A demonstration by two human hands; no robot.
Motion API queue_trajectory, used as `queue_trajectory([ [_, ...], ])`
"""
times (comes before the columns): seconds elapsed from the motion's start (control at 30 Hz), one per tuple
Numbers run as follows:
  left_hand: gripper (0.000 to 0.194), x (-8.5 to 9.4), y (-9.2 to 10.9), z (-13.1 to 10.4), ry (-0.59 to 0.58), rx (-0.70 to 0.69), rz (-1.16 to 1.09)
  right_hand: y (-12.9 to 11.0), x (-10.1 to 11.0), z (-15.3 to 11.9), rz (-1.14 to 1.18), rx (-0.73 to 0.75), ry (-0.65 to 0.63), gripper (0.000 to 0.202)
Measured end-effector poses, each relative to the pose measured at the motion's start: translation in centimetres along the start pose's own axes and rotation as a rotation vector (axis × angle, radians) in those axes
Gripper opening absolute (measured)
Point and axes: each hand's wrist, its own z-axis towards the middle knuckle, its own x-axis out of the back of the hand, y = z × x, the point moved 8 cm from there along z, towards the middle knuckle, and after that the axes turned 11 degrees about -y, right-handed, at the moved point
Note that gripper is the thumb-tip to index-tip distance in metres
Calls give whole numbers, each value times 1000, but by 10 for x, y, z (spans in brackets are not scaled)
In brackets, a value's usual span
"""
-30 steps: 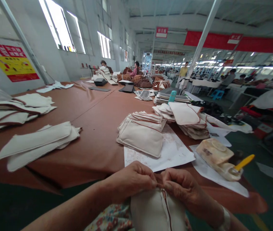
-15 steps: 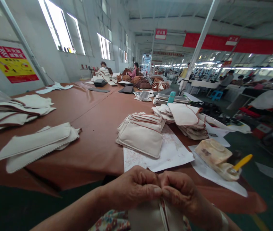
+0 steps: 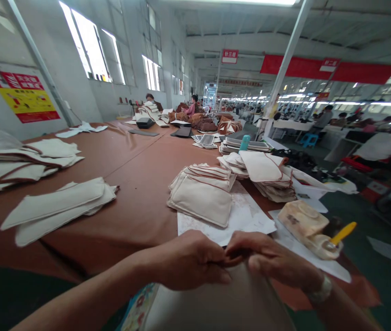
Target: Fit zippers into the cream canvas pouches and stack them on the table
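Close to my body, a cream fabric panel (image 3: 216, 305) hangs from both hands. My left hand (image 3: 190, 259) is closed on its upper edge, thumb on the near face. Beside it my right hand (image 3: 267, 259) pinches the same edge, with a bit of brown showing at the fingers. The fingertips nearly meet, and the panel's far side is hidden. Just beyond the hands, a stack of cream panels with brown edging (image 3: 200, 195) rests partly on a white paper sheet (image 3: 250, 220).
On the brown-covered table (image 3: 136, 179), more cream panels (image 3: 64, 207) lie at left. Another pile (image 3: 267, 172) stands at right, near a stained plastic container (image 3: 302, 218) with a yellow-handled tool (image 3: 343, 233). People sit farther back.
The panel has opened from a folded, narrow shape with a central gap into a broad face toward me. My right hand has shifted slightly up and right, its fingers stretching more.
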Motion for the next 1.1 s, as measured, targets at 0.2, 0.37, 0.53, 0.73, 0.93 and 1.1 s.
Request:
queue_trajectory([
  [0.2,44,14,-49,-21,-172,252,-156,-5,-14,12,-28,75,-4,32],
  [0.37,47,26,-90,-56,-22,246,-531,39,12,-8,23,6,95,33],
  [0.53,27,9,-39,-23,10,105,-275,30,-20,17,121,-35,-10,29],
  [0.73,30,14,-32,-15,-9,165,-144,6,-40,35,198,127,81,29],
  [0.93,46,15,-76,-25,80,148,-412,31,-34,25,22,27,99,28],
  [1.1,38,4,-71,-11,120,63,-576,32,-32,29,78,6,96,21],
])
